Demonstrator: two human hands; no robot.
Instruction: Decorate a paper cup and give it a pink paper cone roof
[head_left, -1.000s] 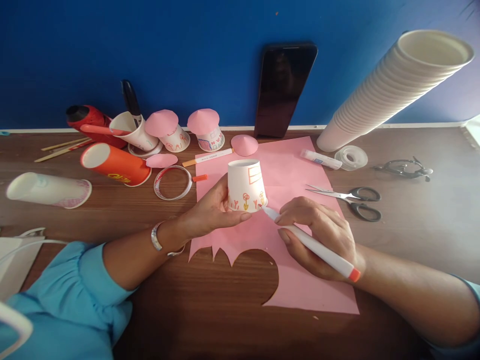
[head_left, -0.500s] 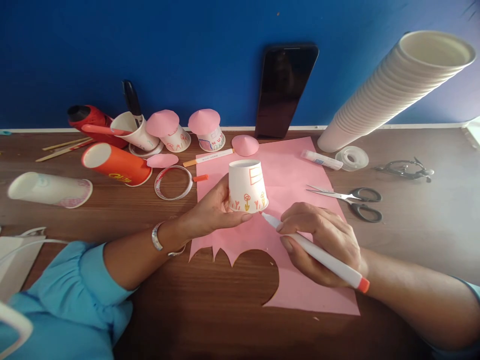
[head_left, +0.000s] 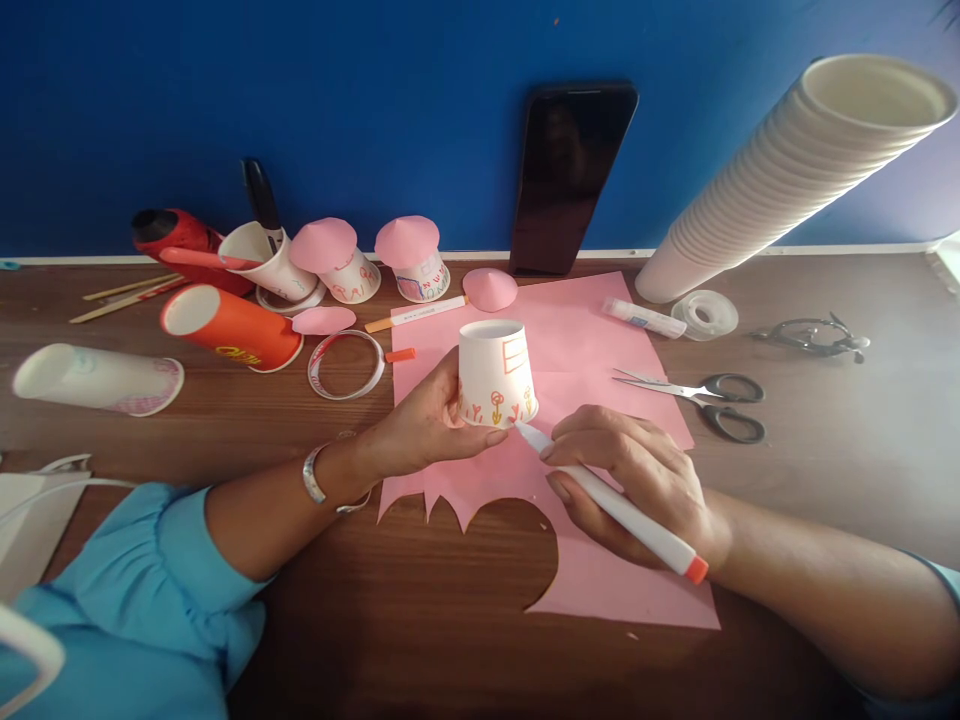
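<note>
One upside-down white cup point(head_left: 486, 365) over left half of pink sheet point(head_left: 581, 385), flowers point(head_left: 496, 408) drawn low on its side. Left hand point(head_left: 424, 425): fingers curled round cup's left side, thumb along lower rim. Right hand point(head_left: 637, 475): fingers pinched on white marker point(head_left: 637, 522), tip at cup's lower rim, contact unclear. Scissors point(head_left: 701, 393) cross sheet's right edge. Two pink-topped cups point(head_left: 409, 243) stand near back edge of brown surface point(head_left: 360, 630).
</note>
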